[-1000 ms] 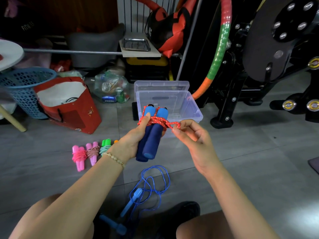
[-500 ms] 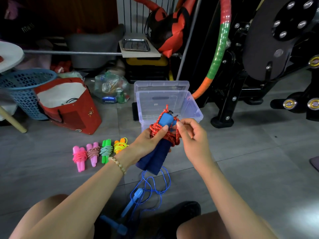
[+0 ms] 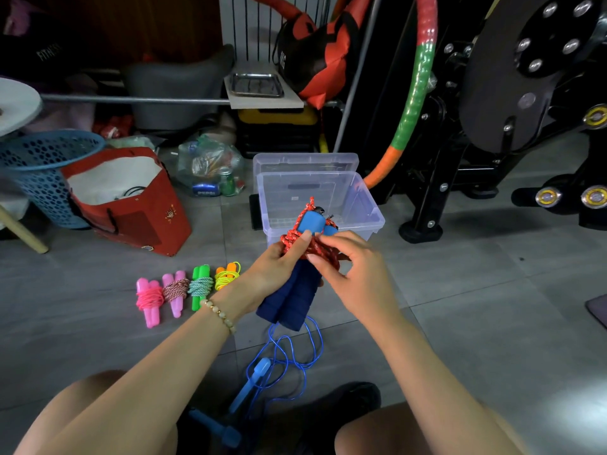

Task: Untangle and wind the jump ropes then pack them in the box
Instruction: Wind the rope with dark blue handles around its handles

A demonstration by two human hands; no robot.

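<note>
- The red jump rope [image 3: 307,246] was held between both hands, its cord coiled round the paired blue handles.
- The left hand [image 3: 272,279] gripped the handles with its thumb on the coils, while the right hand [image 3: 356,277] pinched the last turn of cord.
- The winding looked nearly finished. The next move would be tucking the loose end under a coil so it stays put.
- The clear box [image 3: 364,208] stood just beyond the hands, with no rope visible inside.
- Four wound ropes [image 3: 177,289] lay left of the left hand, and a loose blue rope [image 3: 259,371] lay below both hands.
- Farther left, a red bag [image 3: 131,221] held a dark cord.
</note>
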